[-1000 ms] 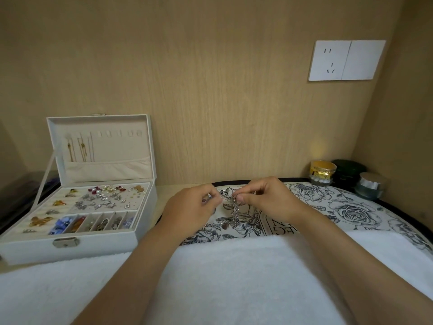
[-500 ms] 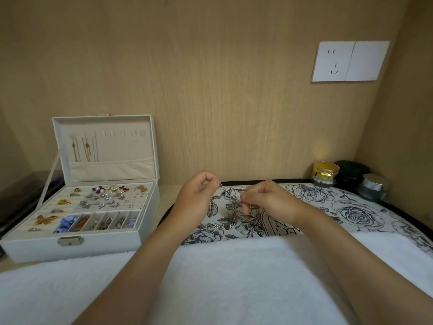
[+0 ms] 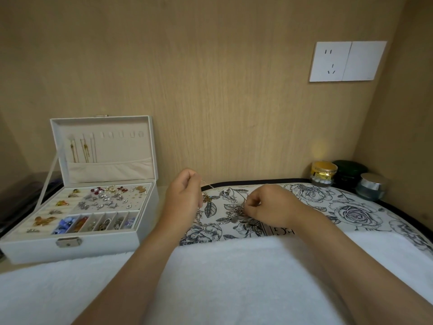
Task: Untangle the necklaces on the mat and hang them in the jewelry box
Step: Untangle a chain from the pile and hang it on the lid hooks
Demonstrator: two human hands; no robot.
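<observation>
A tangle of silver and gold necklaces (image 3: 228, 213) lies on the flower-printed mat (image 3: 332, 207). My left hand (image 3: 185, 195) is raised a little above the mat's left end and pinches a thin gold chain (image 3: 207, 184) that runs down into the tangle. My right hand (image 3: 269, 205) rests on the mat and pinches the tangle at its right side. The white jewelry box (image 3: 77, 247) stands open to the left. Its upright lid (image 3: 103, 146) has a row of hooks, and three thin gold chains (image 3: 83, 148) hang from the left ones.
The box's tray holds several earrings, brooches and beads. A white towel (image 3: 210, 277) covers the near side of the table. Three cosmetic jars (image 3: 324, 173) stand in the back right corner by the wooden wall. A white socket plate (image 3: 346, 61) is on the wall.
My left hand has lifted up and left, drawing the thin gold chain out of the tangle. My right hand has dropped onto the mat and holds the tangle down.
</observation>
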